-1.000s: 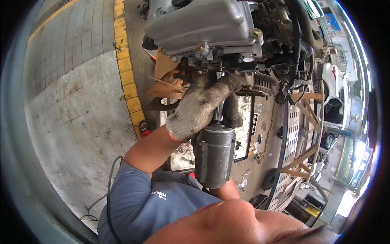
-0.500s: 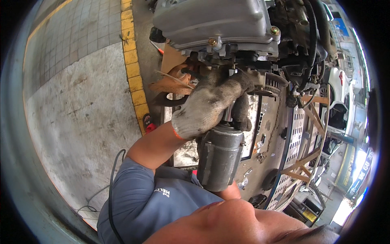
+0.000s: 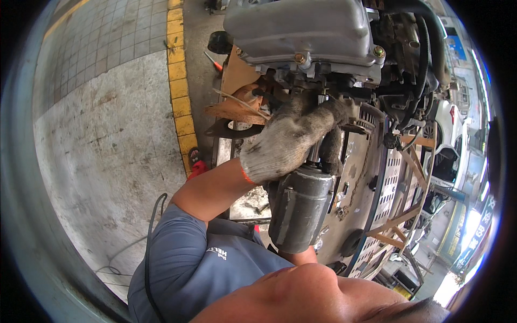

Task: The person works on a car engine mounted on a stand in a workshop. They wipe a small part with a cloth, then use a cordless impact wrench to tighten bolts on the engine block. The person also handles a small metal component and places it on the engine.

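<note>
A dark grey impact wrench (image 3: 301, 212) is held up before my chest, its nose toward the engine (image 3: 299, 32). A shiny socket extension (image 3: 315, 148) runs from the nose to the engine's lower front side. My left hand (image 3: 288, 134), in a soiled white knit glove, is closed around the extension close to the engine, its fingertips dark with grease. Below the wrench a bit of my right forearm (image 3: 305, 255) shows; the body of the wrench hides most of my right hand, which supports it from beneath. Dark gloved fingers show beside the wrench's nose; whose hand they belong to is unclear.
Hoses (image 3: 423, 75) and a toothed wheel (image 3: 369, 116) sit at the engine's right. Brown cardboard (image 3: 237, 105) lies left of it. A yellow floor line (image 3: 180, 94) runs along the left. Slotted racking (image 3: 390, 177) and a white car (image 3: 447, 129) stand at right. A black cable (image 3: 148, 253) hangs by my left arm.
The engine, my left hand and the wrench all sit slightly farther right and a little lower in the view. My grip and the wrench's place against the engine look the same.
</note>
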{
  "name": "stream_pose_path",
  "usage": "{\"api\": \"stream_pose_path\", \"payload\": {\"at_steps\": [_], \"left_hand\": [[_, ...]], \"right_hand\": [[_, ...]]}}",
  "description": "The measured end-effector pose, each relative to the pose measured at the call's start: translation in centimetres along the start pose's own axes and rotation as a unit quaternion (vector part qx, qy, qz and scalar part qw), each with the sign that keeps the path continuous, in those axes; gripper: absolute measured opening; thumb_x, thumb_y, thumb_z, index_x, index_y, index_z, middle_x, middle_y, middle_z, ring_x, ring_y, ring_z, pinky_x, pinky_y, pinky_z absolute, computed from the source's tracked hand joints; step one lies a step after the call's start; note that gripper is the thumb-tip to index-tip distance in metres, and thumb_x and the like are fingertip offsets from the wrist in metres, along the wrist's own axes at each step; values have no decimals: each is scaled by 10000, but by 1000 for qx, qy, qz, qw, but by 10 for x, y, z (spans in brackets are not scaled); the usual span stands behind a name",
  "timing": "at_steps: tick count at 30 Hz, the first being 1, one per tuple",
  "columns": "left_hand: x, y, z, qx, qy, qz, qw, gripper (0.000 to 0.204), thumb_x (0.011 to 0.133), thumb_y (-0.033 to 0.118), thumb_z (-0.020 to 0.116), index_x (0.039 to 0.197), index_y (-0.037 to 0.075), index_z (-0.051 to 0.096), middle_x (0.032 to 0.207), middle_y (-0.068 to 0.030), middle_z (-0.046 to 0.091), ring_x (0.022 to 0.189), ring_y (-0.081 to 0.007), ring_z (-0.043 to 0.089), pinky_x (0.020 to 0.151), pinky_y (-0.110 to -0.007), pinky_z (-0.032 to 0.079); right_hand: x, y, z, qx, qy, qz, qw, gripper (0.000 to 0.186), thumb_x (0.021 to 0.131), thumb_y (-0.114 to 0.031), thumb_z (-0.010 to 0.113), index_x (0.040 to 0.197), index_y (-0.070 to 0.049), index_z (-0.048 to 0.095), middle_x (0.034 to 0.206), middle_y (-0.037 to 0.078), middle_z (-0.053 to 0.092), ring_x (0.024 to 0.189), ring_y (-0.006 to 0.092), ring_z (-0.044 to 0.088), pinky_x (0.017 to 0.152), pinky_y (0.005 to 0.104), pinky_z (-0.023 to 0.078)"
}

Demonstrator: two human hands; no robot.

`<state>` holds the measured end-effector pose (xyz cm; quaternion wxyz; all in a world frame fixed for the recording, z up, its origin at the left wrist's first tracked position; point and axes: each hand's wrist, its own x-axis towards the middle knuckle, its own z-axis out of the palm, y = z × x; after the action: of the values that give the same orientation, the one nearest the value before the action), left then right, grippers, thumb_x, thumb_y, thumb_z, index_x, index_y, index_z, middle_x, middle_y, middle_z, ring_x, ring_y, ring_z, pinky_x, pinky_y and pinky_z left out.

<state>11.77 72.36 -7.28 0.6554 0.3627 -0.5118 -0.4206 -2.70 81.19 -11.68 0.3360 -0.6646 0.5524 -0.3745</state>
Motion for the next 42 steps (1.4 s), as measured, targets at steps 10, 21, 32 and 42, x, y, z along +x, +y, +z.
{"api": "stream_pose_path", "payload": {"at_steps": [10,21,32,42], "left_hand": [[2,-9,0,142,2,118,983,282,1043,92,574,1300,-16,614,988,-117,703,855,-220,718,743,-381,626],[2,-11,0,216,21,163,962,328,1022,65,585,1342,-6,608,1001,-119,706,888,-225,705,787,-363,610],[-2,-23,14,221,63,129,965,358,1062,180,562,1383,23,571,1038,-109,714,953,-206,704,837,-386,598],[-3,-7,9,110,16,34,993,428,962,84,599,1389,106,607,1201,-235,629,1063,-414,637,921,-487,540]], "right_hand": [[6,2,2,1,3,-4,1000,584,1001,-222,633,1517,-65,408,1425,126,551,1289,240,540,1094,386,449],[6,5,-1,-4,10,-4,1000,564,1012,-230,613,1514,-67,413,1415,123,556,1276,236,548,1082,384,460],[-4,4,-1,-2,22,-1,1000,544,1023,-238,592,1510,-70,417,1405,121,562,1263,232,556,1070,381,471],[-33,6,19,21,37,26,999,527,1033,-246,574,1507,-72,422,1396,118,567,1251,228,563,1059,379,482]]}}
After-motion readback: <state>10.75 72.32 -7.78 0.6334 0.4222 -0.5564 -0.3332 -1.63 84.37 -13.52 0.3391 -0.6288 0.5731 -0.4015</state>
